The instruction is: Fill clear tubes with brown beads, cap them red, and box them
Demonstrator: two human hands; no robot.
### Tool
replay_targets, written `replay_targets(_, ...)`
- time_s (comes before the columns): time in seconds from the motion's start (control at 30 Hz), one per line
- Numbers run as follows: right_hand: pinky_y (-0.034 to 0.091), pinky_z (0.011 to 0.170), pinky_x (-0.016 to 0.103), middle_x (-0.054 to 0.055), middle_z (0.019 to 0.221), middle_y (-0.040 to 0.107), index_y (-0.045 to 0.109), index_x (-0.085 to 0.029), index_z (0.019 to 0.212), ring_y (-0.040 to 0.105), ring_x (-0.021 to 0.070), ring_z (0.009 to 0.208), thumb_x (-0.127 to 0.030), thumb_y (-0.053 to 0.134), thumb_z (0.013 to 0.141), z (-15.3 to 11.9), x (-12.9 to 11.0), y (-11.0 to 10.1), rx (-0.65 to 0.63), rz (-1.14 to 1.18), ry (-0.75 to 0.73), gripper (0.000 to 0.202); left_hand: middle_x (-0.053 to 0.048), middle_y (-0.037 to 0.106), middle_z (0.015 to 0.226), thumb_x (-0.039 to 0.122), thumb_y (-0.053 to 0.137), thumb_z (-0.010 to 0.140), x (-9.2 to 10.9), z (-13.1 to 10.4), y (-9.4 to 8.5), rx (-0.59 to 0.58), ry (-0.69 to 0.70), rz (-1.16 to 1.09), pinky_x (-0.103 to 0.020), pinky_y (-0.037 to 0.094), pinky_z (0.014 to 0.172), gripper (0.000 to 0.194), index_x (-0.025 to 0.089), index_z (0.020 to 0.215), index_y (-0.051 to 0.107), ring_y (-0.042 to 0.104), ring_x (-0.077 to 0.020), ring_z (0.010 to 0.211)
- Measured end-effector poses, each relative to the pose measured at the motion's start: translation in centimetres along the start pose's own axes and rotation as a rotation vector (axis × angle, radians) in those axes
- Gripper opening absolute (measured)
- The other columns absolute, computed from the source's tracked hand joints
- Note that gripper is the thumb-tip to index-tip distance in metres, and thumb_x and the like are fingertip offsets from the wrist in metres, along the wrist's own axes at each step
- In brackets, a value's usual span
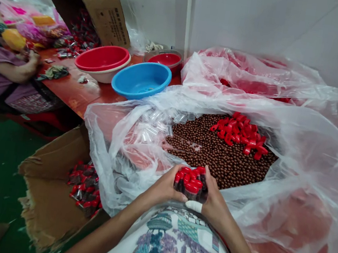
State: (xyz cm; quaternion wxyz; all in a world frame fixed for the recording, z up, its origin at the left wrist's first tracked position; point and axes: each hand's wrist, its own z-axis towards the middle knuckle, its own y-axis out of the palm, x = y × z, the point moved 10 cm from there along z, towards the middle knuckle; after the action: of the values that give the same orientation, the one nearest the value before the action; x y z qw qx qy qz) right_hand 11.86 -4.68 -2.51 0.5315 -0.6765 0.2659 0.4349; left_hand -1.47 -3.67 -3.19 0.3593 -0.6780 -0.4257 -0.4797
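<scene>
Between my two hands sits a cluster of several small clear bottles with red caps (192,186), filled with something dark brown. My left hand (168,187) wraps its left side, and my right hand (214,197), with a white covering on one finger, presses from the right. Just beyond them, brown balls (216,150) are heaped in a large clear plastic bag (300,178) spread wide on the table. Loose red caps (240,132) lie on the balls toward the right. Empty clear bottles (156,125) are piled at the left of the heap.
A torn cardboard box (51,177) with capped bottles stands below at my left. A blue basin (142,81) and a red basin (103,58) sit on the table (76,92). Behind stands a tipped carton (105,17). A person in purple (4,65) works at the far left.
</scene>
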Motion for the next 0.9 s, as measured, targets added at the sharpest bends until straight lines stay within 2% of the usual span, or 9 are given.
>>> replay_targets(0.13,0.034,0.101,0.043,0.01,0.14,0.026,0.005,-0.03,0.143,0.033,0.024,0.128,-0.028,0.073,0.065,-0.1,0.1,0.1,-0.014,0.127,-0.005,0.104,-0.011,0.047,0.127,0.025,0.083,0.046,-0.5,0.1,0.4,0.01,0.006,-0.186,-0.036,0.037,0.096,0.104,0.02,0.134,0.028,0.051,-0.0248,0.11)
replay_targets(0.3,0.031,0.104,0.044,0.009,0.141,0.025,0.008,-0.032,0.142,0.031,0.024,0.129,-0.031,0.073,0.066,0.3,-0.6,-0.6,0.026,0.152,-0.023,0.1,-0.01,0.052,0.122,0.022,0.085,0.042,0.4,1.3,0.3,-0.001,0.007,-0.226,-0.037,0.037,0.097,0.105,0.021,0.133,0.034,0.053,-0.0247,0.108)
replay_targets(0.37,0.031,0.104,0.045,0.009,0.141,0.026,0.007,-0.032,0.143,0.031,0.0246,0.129,-0.034,0.074,0.065,1.1,-1.4,-1.9,0.068,0.14,-0.038,0.103,-0.008,0.057,0.116,0.021,0.084,0.044,2.2,2.3,0.2,-0.034,0.036,-0.263,-0.038,0.038,0.096,0.098,0.022,0.131,0.037,0.055,-0.0241,0.104)
replay_targets(0.43,0.029,0.105,0.045,0.009,0.14,0.026,0.005,-0.031,0.143,0.03,0.0246,0.129,-0.037,0.074,0.064,2.3,-2.9,-3.8,0.113,0.106,-0.068,0.105,-0.006,0.058,0.113,0.02,0.083,0.046,5.0,3.4,-0.3,-0.036,0.102,-0.288,-0.038,0.039,0.095,0.091,0.022,0.128,0.042,0.056,-0.0236,0.102)
replay_targets(0.53,0.027,0.107,0.043,0.007,0.142,0.025,0.004,-0.03,0.143,0.029,0.0242,0.13,-0.04,0.073,0.065,4.3,-6.9,-6.6,0.155,0.028,-0.156,0.105,-0.006,0.058,0.112,0.019,0.081,0.049,9.6,4.2,-1.6,-0.018,0.211,-0.359,-0.036,0.041,0.092,0.086,0.022,0.127,0.044,0.058,-0.0228,0.099)
replay_targets(0.63,0.028,0.106,0.042,0.007,0.142,0.027,0.005,-0.029,0.143,0.03,0.0253,0.13,-0.041,0.073,0.065,6.0,-10.6,-7.0,0.126,-0.047,-0.218,0.105,-0.006,0.058,0.114,0.017,0.081,0.05,11.6,3.4,-3.8,0.051,0.267,-0.457,-0.035,0.043,0.09,0.084,0.023,0.125,0.045,0.059,-0.0221,0.097)
replay_targets(0.73,0.029,0.105,0.044,0.008,0.141,0.029,0.009,-0.029,0.143,0.033,0.0261,0.127,-0.041,0.073,0.065,7.1,-12.8,-3.5,0.027,-0.037,-0.249,0.101,-0.006,0.059,0.111,0.017,0.081,0.05,9.6,0.7,-6.7,0.166,0.239,-0.565,-0.034,0.046,0.085,0.079,0.021,0.121,0.047,0.06,-0.0215,0.093)
replay_targets(0.8,0.03,0.104,0.044,0.009,0.139,0.031,0.011,-0.029,0.143,0.035,0.0259,0.126,-0.04,0.072,0.067,7.4,-14.0,0.6,-0.077,0.015,-0.275,0.098,-0.007,0.061,0.109,0.016,0.082,0.048,6.8,-2.5,-9.3,0.286,0.204,-0.633,-0.034,0.047,0.084,0.078,0.021,0.118,0.048,0.061,-0.0222,0.092)
replay_targets(0.9,0.034,0.103,0.042,0.01,0.138,0.031,0.012,-0.028,0.143,0.036,0.0252,0.126,-0.039,0.071,0.067,7.1,-17.1,7.9,-0.261,0.104,-0.349,0.096,-0.007,0.062,0.109,0.015,0.082,0.047,2.8,-9.3,-13.4,0.506,0.192,-0.717,-0.035,0.047,0.083,0.08,0.023,0.118,0.048,0.061,-0.0243,0.094)
